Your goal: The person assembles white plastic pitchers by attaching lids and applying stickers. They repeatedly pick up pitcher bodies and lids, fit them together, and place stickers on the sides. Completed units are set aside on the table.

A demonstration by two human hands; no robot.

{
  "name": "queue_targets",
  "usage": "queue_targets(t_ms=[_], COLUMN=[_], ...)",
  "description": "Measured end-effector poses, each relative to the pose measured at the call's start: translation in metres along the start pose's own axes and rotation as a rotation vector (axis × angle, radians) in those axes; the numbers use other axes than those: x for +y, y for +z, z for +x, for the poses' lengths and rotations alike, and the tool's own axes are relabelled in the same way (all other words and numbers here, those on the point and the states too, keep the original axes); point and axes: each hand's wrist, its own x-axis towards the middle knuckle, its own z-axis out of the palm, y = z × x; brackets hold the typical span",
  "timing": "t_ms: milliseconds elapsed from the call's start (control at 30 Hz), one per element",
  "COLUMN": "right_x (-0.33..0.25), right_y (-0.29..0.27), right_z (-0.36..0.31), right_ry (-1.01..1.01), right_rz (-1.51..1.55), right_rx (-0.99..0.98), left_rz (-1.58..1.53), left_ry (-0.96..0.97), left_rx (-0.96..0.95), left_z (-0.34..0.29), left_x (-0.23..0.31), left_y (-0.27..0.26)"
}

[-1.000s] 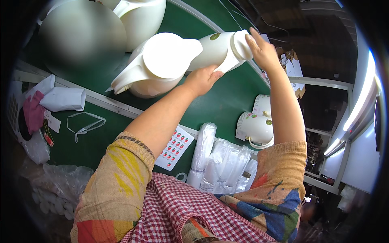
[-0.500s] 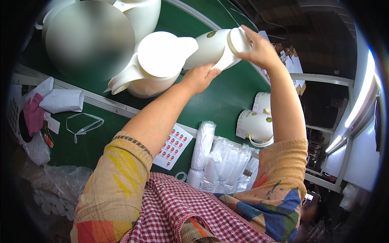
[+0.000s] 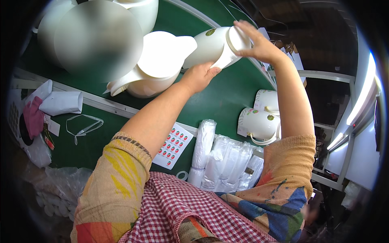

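A white thermos jug (image 3: 207, 45) with a green oval mark lies tilted over the green table, its top toward the right. My left hand (image 3: 199, 77) is closed around its handle. Against the round white lid (image 3: 239, 39) my right hand (image 3: 261, 47) is spread, thumb on the near edge and fingers over the far edge; the palm side is hidden. Just left of this jug stands a second white jug (image 3: 160, 54) with a spout and handle, near my left forearm.
More white jugs (image 3: 142, 16) stand at the back left, beside a blurred round area. White floral pots (image 3: 259, 123) sit to the right. Rolled plastic bags (image 3: 227, 162) and a sticker sheet (image 3: 173, 146) lie in front of me. A pink cloth (image 3: 33, 115) is at the left.
My right hand has shifted slightly up and round the lid, its fingers straighter, and the right forearm has swung outward. My left hand stays on the handle.
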Motion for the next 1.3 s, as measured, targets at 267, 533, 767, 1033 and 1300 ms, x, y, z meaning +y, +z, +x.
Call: queue_targets(t_ms=[267, 533, 767, 1033, 1300], right_x=[-0.014, -0.027, -0.061, -0.118, -0.172], right_y=[-0.001, 0.060, 0.044, -0.017, -0.004], right_z=[0.009, -0.002, 0.016, 0.088, 0.226], right_ry=[0.144, 0.340, 0.455, 0.230, -0.095], right_rz=[-0.111, -0.040, -0.268, 0.212, 0.090], right_rx=[-0.067, 0.315, 0.054, 0.310, -0.093], left_rz=[0.007, 0.016, 0.166, 0.266, 0.215], left_ry=[-0.044, -0.088, -0.069, 0.454, -0.093], left_rx=[-0.021, 0.154, 0.387, 0.557, 0.456], left_z=[-0.001, -0.008, -0.020, -0.090, -0.014], left_x=[-0.006, 0.010, 0.028, 0.129, 0.022], left_y=[-0.001, 0.014, 0.021, -0.193, -0.264])
